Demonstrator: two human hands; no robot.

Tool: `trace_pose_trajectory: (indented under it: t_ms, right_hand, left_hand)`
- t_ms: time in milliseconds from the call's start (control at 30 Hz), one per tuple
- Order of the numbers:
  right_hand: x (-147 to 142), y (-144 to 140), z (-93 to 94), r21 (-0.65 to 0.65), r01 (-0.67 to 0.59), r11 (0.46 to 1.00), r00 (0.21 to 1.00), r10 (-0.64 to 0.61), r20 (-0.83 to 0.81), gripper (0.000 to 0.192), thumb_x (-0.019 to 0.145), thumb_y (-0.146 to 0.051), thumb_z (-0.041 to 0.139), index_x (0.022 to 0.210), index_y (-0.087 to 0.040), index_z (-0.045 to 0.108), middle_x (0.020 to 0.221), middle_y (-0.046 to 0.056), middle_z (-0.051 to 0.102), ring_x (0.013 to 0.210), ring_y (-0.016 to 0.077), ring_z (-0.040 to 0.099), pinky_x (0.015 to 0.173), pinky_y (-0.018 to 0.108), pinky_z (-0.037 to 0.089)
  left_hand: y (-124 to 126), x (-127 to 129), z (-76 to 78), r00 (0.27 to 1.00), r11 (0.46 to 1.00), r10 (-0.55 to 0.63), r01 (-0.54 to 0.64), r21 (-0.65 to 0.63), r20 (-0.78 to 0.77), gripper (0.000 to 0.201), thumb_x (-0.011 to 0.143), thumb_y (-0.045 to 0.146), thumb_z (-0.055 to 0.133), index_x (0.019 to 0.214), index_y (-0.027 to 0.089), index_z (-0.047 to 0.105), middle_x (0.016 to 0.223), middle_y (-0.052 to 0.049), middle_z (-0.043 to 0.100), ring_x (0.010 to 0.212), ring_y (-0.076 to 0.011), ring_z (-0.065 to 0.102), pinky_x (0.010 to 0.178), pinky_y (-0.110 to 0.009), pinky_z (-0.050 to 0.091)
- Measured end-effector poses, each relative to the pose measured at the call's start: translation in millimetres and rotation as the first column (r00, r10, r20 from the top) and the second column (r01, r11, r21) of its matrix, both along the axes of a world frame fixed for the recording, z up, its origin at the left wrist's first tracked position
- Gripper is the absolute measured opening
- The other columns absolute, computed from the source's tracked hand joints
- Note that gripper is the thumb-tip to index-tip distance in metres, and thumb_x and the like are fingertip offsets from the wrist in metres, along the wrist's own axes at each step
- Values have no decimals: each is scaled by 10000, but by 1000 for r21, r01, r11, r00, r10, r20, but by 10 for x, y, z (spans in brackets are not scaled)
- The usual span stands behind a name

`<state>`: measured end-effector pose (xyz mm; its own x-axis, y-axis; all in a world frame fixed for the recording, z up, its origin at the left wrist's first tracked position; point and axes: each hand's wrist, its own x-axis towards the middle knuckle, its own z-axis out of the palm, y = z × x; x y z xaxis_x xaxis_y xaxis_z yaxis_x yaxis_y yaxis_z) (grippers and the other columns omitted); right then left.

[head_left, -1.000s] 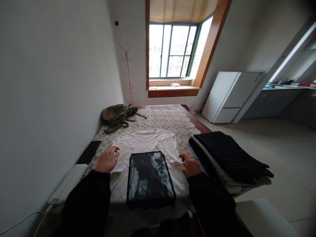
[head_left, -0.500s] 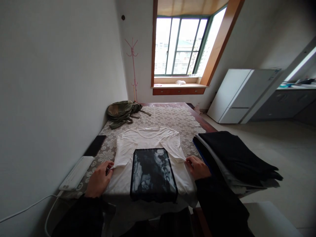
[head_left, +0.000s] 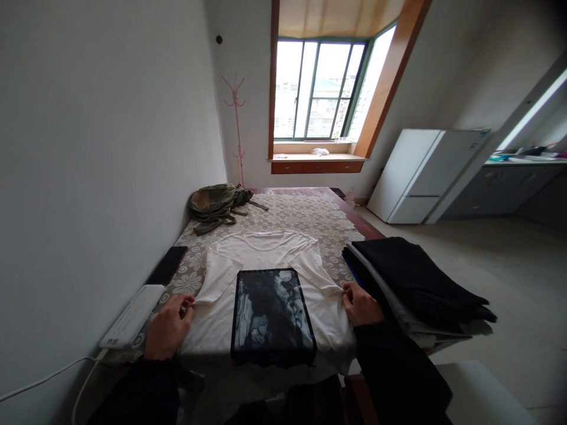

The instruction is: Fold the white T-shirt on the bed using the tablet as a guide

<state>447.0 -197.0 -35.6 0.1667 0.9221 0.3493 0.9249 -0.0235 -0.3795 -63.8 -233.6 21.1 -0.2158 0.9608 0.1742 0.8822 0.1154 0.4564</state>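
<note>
In the head view, a white T-shirt (head_left: 266, 277) is lying flat on a table covered with a lace-patterned cloth (head_left: 305, 215), collar pointing away from the person and a dark rectangular board (head_left: 271, 316) resting on its middle, apparently as a guide for the fold lines. The left hand (head_left: 167, 327) is pinching the tip of the shirt's left sleeve between thumb and fingers, and the right hand (head_left: 361, 304) is pinching the right sleeve tip in the same way, so both sleeves are being drawn outward and kept taut and smooth beside the board. Just to the right, touching the shirt's edge, a stack of dark folded clothes (head_left: 416, 283) is sitting. At the left edge a white power strip (head_left: 133, 316) and a black phone (head_left: 167, 264) are lying, and a green backpack (head_left: 215, 203) is slumping at the far end.
</note>
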Motion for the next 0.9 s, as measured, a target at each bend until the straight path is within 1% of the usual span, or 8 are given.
trace_pose_trajectory:
  t_ms: [67, 133, 233, 367, 533, 667, 767, 900]
  right_hand:
    - [-9, -6, 15, 14, -10, 1000, 1000, 10, -10, 298, 850, -215, 463, 1093, -208, 634, 875, 59, 693, 774, 220, 657, 675, 315, 466]
    - [-11, -11, 28, 29, -77, 997, 997, 77, -4, 318, 857, -219, 457, 1122, -215, 632, 892, 56, 690, 802, 217, 656, 711, 317, 476]
    - [25, 1, 25, 11, -149, 989, 989, 149, 4, 236, 891, -264, 456, 1023, -240, 650, 873, 44, 681, 812, 213, 645, 711, 313, 466]
    - [122, 48, -26, -57, -76, 995, 997, 75, -16, 152, 877, -254, 493, 902, -243, 643, 843, 33, 680, 744, 196, 623, 624, 293, 407]
    - [162, 91, -57, -76, -11, 997, 1000, 9, -17, 108, 830, -194, 523, 871, -219, 619, 862, 39, 665, 758, 189, 613, 639, 287, 400]
    - [130, 79, -22, -87, 1, 996, 1000, -3, -21, 83, 834, -179, 529, 858, -214, 600, 851, 38, 644, 770, 190, 610, 657, 285, 410]
    - [112, 60, 17, -90, 18, 996, 1000, -17, 18, 91, 860, -156, 507, 853, -208, 582, 864, 48, 644, 785, 191, 609, 670, 287, 405]
    - [129, 80, 122, -204, -3, 979, 997, 19, 78, 122, 857, -125, 513, 886, -201, 604, 934, 69, 661, 792, 192, 616, 663, 290, 391]
  left_hand:
    - [-7, -11, 6, 1000, 1000, 9, -9, -11, -7, 196, 860, 301, 492, 986, 274, 640, 994, -6, 721, 815, -191, 671, 725, -291, 472]
    - [-16, -17, 18, 1000, 1000, 7, -7, -19, -2, 191, 864, 313, 498, 987, 275, 639, 980, -6, 724, 822, -196, 674, 725, -293, 478]
    - [-33, -28, 39, 999, 999, -39, 39, -16, 35, 212, 878, 320, 486, 1025, 275, 632, 985, -13, 721, 814, -198, 672, 739, -299, 495]
    - [-52, -40, 48, 997, 997, -71, 71, -14, 41, 228, 897, 295, 449, 1040, 272, 625, 1015, -27, 705, 819, -195, 660, 781, -310, 503]
    - [-51, -45, 34, 999, 999, -37, 37, -11, -15, 225, 898, 265, 447, 1018, 263, 637, 1024, -27, 698, 852, -201, 662, 806, -324, 493]
    - [-39, -59, 23, 996, 997, -81, 80, -8, -28, 218, 899, 232, 440, 985, 262, 638, 1052, -38, 705, 920, -219, 667, 833, -337, 489]
    - [-33, -68, 18, 997, 998, -61, 61, -19, -41, 208, 898, 220, 447, 986, 265, 630, 1030, -34, 707, 912, -222, 668, 831, -343, 485]
    - [-18, -74, 31, 994, 998, -53, 49, -43, -92, 192, 883, 188, 462, 954, 256, 627, 1012, -32, 714, 930, -219, 673, 848, -339, 469]
